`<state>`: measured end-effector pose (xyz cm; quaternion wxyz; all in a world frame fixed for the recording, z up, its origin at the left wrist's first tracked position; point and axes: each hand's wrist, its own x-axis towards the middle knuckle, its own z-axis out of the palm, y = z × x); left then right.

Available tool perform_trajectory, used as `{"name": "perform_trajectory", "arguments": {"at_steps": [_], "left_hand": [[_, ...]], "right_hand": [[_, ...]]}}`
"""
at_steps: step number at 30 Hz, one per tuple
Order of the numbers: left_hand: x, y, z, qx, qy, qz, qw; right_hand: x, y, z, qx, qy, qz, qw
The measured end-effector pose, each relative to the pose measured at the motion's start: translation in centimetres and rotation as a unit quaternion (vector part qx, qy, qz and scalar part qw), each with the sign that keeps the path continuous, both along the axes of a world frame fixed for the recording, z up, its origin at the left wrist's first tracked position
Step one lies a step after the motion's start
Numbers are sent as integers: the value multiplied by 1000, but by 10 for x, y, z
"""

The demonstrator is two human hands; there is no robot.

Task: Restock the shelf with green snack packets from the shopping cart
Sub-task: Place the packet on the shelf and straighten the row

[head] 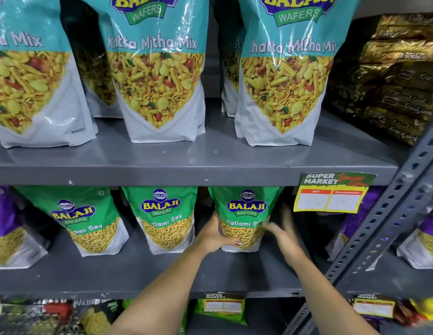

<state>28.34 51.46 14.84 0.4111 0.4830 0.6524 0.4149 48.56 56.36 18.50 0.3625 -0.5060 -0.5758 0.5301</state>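
Two hands [216,234] [283,232] at green packet [244,209], right blurred.

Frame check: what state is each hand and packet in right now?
right green packet: upright on lower shelf, held.
left hand: grips that packet's lower left edge.
right hand: blurred, fingers extended by its right side; contact unclear.
middle green packet: upright, untouched.
left green packet: upright, untouched.
teal packets: upright on upper shelf.
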Motion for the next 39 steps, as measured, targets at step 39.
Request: {"name": "perform_trajectory", "arguments": {"at_steps": [39], "left_hand": [[-129, -129, 5, 19, 188, 198, 962]], "right_hand": [[-156, -64, -37, 167, -99, 204, 960]]}}
